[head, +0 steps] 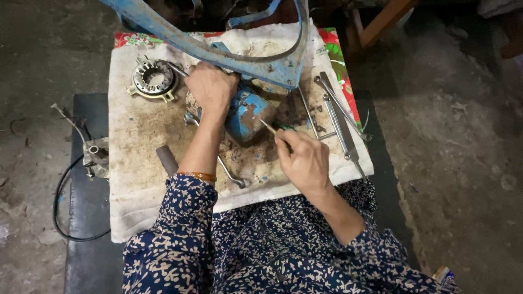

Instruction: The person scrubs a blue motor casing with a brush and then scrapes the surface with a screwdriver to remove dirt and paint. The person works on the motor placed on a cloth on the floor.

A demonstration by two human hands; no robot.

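Note:
A rusty blue motor housing (246,115) lies on a stained white cloth (136,136) in the middle of the view. My left hand (211,87) rests on top of its upper left part and grips it. My right hand (304,159) holds a thin screwdriver (275,129) with a dark green handle, its tip pointing up-left at the housing's right side. A blue metal frame (218,51) arches over the far side of the housing.
A round stator ring (153,79) sits at the cloth's upper left. Several wrenches (340,117) lie on the right, another wrench (229,173) and a short grey cylinder (167,160) near my left forearm. A small metal part with a black cable (95,158) lies off the cloth at left.

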